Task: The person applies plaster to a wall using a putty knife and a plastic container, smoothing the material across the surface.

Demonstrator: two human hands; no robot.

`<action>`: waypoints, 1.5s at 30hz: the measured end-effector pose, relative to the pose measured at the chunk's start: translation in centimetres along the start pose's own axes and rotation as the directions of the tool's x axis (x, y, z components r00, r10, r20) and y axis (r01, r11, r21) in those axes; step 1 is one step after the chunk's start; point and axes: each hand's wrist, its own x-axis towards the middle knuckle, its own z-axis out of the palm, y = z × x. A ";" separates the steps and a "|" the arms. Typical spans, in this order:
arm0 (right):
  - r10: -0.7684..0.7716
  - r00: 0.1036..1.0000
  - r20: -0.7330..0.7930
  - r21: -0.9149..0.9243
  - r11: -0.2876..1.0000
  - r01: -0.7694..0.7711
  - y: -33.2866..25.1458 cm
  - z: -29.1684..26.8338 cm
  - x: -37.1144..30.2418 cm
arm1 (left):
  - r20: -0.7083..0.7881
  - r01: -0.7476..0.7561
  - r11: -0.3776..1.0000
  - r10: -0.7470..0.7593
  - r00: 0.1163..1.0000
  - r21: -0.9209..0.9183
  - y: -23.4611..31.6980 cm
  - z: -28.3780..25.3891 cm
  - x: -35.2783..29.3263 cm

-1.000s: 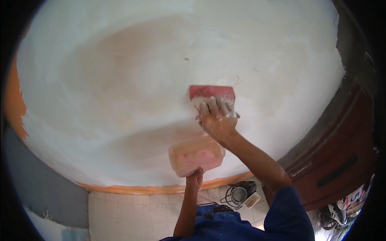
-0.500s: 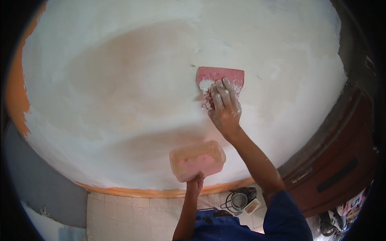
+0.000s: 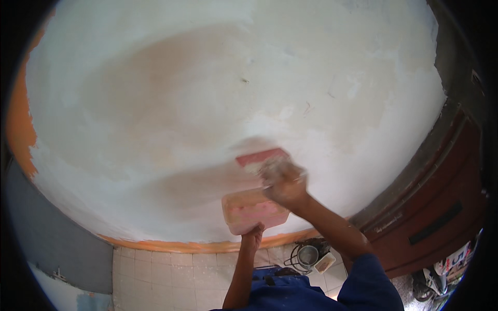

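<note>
My left hand (image 3: 252, 236) grips the near edge of a translucent plastic tub (image 3: 248, 224), which looks pinkish and has paste smeared inside. My right hand (image 3: 285, 182), blurred by motion and spotted with white, holds a red putty spreader (image 3: 261, 155) with white filler on its face. The spreader is just above the tub's far right side and appears off the wall. Beyond both hands stands a wall (image 3: 332, 124) coated in patchy white and beige filler, with a small dark mark (image 3: 244, 80) on it.
Orange paint (image 3: 19, 122) shows along the wall's left and lower edges. A dark red door (image 3: 441, 207) is at the right, a grey panel (image 3: 67, 223) at the left. On the tiled floor (image 3: 166, 274) sit a metal pot (image 3: 307, 255) and a small white-rimmed container (image 3: 325, 263).
My right hand has drawn the spreader down from the wall toward the tub, tilting it. The left hand and tub have hardly moved.
</note>
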 end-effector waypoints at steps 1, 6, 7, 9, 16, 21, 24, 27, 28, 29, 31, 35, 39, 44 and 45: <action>0.070 0.998 0.006 -0.009 0.998 -0.070 0.9 -1.6 2.0 | 0.016 -0.013 1.000 0.013 1.000 -0.003 0.4 0.4 0.2; 0.064 0.917 -0.394 -0.272 0.945 -0.183 3.6 -9.6 16.6 | 0.059 -0.065 0.998 0.065 0.996 -0.010 2.9 3.4 -0.7; 0.020 0.904 -0.428 -0.289 0.944 -0.158 4.2 -9.7 18.0 | 0.031 -0.058 0.997 0.060 0.998 -0.056 3.1 4.5 -0.9; -0.103 0.908 -0.406 -0.454 0.885 -0.102 5.0 -7.7 18.5 | -0.033 -0.067 0.988 0.063 0.997 -0.141 3.8 6.3 -1.2; -0.101 0.983 -0.157 -0.460 0.888 0.018 2.9 -2.1 11.0 | 0.024 -0.095 0.985 0.099 0.995 -0.147 3.8 5.7 -1.5; -0.063 0.998 -0.004 -0.354 0.934 0.058 1.0 -0.2 5.0 | 0.055 -0.070 0.996 0.073 0.996 -0.054 3.3 4.7 -1.3; 0.026 0.997 0.068 -0.192 0.981 -0.012 0.0 -1.0 4.7 | 0.051 -0.057 0.998 0.055 0.997 0.029 3.4 4.1 -0.9; 0.194 0.979 -0.064 -0.129 0.971 -0.201 -0.2 -3.0 5.7 | -0.009 -0.045 0.989 0.044 0.999 -0.141 3.3 3.7 -1.0; 0.200 0.967 -0.156 -0.132 0.966 -0.221 0.2 -3.6 6.9 | -0.002 -0.062 0.990 0.063 0.998 -0.129 3.5 3.9 -0.8; 0.278 0.947 -0.159 -0.128 0.946 -0.299 0.7 -4.7 7.5 | 0.005 -0.059 0.991 0.061 0.998 -0.121 3.5 5.3 -0.9; 0.149 0.954 -0.262 -0.116 0.976 -0.185 1.4 -4.5 9.2 | -0.008 -0.067 0.992 0.067 0.998 -0.110 3.8 5.7 -1.1; -0.044 0.954 -0.298 -0.113 0.994 0.010 3.0 -0.5 9.1 | 0.010 -0.079 0.996 0.080 0.997 -0.032 3.5 4.5 -1.1; -0.057 0.950 -0.308 -0.151 0.988 0.010 3.2 1.8 8.7 | 0.047 -0.130 0.992 0.130 0.990 0.001 3.5 5.3 -1.6; 0.010 0.977 -0.211 -0.074 0.997 -0.026 1.3 2.0 6.8 | 0.031 -0.142 0.989 0.143 0.989 -0.039 3.6 4.5 -1.0; 0.020 0.985 -0.172 -0.058 0.998 -0.030 0.7 2.2 5.4 | 0.034 -0.128 0.991 0.130 0.991 -0.042 3.5 3.9 -1.1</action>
